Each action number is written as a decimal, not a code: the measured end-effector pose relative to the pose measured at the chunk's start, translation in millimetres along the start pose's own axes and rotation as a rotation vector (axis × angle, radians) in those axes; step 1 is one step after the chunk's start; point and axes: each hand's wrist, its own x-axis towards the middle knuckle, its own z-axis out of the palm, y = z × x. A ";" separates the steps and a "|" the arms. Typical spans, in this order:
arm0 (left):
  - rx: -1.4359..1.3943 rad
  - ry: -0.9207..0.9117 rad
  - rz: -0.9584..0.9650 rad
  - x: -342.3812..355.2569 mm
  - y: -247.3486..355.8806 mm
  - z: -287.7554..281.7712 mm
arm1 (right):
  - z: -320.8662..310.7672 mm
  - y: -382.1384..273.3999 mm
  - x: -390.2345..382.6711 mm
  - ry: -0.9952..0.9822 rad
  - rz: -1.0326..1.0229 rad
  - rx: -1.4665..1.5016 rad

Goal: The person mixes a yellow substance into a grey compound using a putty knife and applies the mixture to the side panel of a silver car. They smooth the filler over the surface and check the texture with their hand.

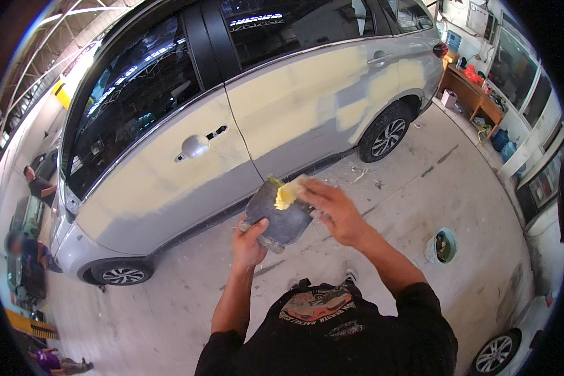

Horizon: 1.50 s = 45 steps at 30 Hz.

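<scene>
My left hand (250, 243) grips a dark, flat putty board (279, 224) by its near left edge, thumb on top. Yellow putty (284, 202) sits on the board's upper part. Fingers of my right hand (339, 212) are closed on a pale yellow putty spreader (291, 188), which meets the putty; the fingertips are slightly blurred. Beyond both hands stands a grey car (188, 197), its side doors broadly coated with dull yellow filler (294, 94). On the front door, the round handle recess (195, 146) shows without a handle.
A light blue bucket (446, 245) stands on the floor to the right. By the right wall is a wooden desk (467, 94) with items on it. Another car's wheel (496, 353) shows at lower right. People (39, 185) are at far left. Debris (361, 174) lies near the rear wheel.
</scene>
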 end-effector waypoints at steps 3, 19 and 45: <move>0.044 0.000 0.119 0.1 -23.2 30.0 | -10.9 5.0 -12.8 -0.023 0.031 0.185; -0.095 0.064 -0.010 33.1 -159.8 170.2 | -180.0 82.8 -123.5 0.095 0.123 0.257; -0.013 0.059 -0.053 60.6 -191.0 223.1 | -224.0 123.5 -163.6 0.228 0.195 0.297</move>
